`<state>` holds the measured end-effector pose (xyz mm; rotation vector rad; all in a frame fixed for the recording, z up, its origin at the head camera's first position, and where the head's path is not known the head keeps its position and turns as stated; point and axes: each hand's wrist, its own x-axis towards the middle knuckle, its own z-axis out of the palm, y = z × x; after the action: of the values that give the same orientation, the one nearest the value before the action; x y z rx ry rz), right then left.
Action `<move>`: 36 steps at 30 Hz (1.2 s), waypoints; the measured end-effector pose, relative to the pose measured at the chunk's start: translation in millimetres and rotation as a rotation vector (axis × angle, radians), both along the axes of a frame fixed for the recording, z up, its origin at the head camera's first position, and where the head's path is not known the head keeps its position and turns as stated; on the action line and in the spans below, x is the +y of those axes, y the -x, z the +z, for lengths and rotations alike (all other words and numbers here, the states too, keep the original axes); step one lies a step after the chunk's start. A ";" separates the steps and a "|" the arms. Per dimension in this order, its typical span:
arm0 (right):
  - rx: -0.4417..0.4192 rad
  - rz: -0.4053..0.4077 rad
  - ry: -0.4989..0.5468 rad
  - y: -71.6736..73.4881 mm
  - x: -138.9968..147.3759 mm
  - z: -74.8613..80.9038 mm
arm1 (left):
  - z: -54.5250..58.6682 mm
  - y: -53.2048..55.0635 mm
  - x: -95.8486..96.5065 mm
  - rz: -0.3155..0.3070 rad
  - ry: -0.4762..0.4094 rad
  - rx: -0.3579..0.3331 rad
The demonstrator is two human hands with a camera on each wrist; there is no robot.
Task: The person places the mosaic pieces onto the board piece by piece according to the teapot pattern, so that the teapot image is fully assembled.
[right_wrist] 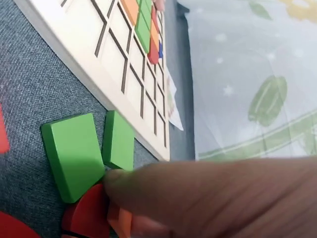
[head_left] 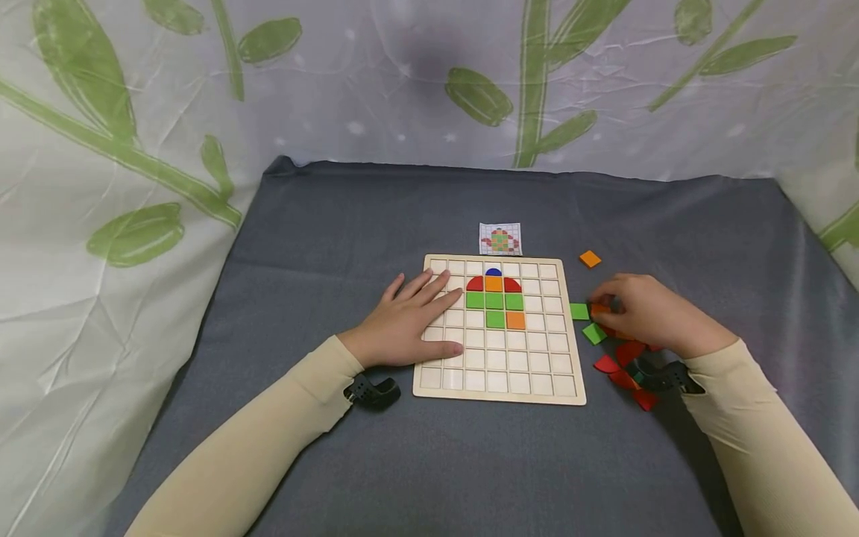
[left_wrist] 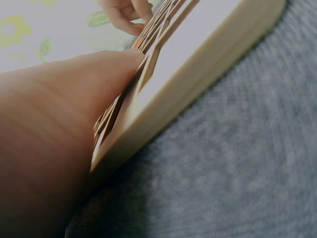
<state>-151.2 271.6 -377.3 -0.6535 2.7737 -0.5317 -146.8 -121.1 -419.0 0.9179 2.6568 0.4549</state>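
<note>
My left hand (head_left: 406, 322) lies spread over the left side of a wooden grid board (head_left: 499, 397), thumb and fingers straight. On the board, a blue half-round piece (head_left: 493, 272) tops an orange square (head_left: 493, 284) flanked by red quarter-rounds (head_left: 474, 284). Below them are green squares (head_left: 494, 300) and another orange square (head_left: 515, 320). Right of the board, my right hand (head_left: 654, 312) pinches an orange tile (right_wrist: 120, 221) between thumb and fingers, partly hidden by the thumb. Close by lie two green tiles (right_wrist: 74, 156) and a red curved piece (right_wrist: 88, 214).
A small printed picture card (head_left: 499, 239) lies against the board's far edge. One orange tile (head_left: 590, 259) sits apart, beyond the right hand. Several red pieces (head_left: 606, 364) are scattered under the right wrist on the grey cloth (head_left: 510, 470). A leaf-patterned curtain (head_left: 403, 89) hangs behind.
</note>
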 end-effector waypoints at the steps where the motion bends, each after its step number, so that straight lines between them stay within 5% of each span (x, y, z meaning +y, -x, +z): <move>1: -0.009 -0.011 0.003 0.1 -0.5 0.5 | 0.4 0.1 -0.2 -0.002 0.000 0.001; 8: 0.008 -0.060 0.024 -1.1 -17.1 7.1 | 3.7 0.2 -1.5 -0.007 0.009 -0.009; 17: 0.133 0.104 0.075 -5.8 -74.0 11.3 | 6.3 1.1 -2.5 -0.015 0.000 -0.018; 36: 0.144 0.318 0.158 -1.4 -154.7 -3.3 | 1.2 0.2 -3.4 -0.021 -0.004 0.011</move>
<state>-149.8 116.8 -380.6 -1.1859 2.6954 -0.6589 -147.1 -124.5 -417.8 0.9518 2.6546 0.4514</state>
